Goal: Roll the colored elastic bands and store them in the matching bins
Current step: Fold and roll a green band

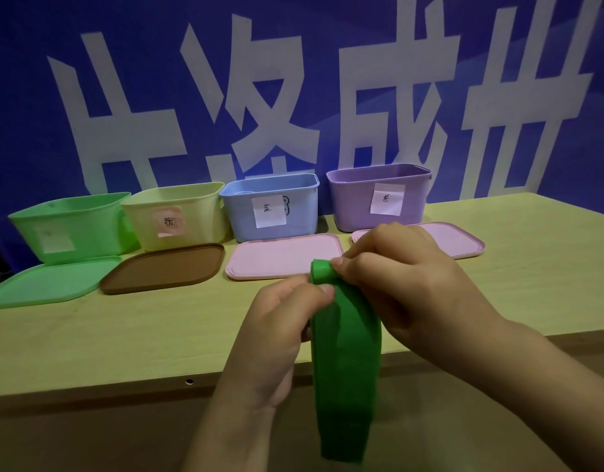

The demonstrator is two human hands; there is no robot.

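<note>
Both hands pinch the green band (345, 352), the right hand (406, 284) and left hand (280, 321) holding its rolled top end above the surface's (123, 342) near edge, the tail hanging past it, lids and four bins well beyond.

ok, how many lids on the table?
4, each lying flat before a bin: green lid far left, brown lid, pink lid, second pink lid partly hidden behind the right hand.

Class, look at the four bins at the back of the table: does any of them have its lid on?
No: the green bin, yellow bin, blue bin and purple bin all stand open, lids flat on the table.
</note>
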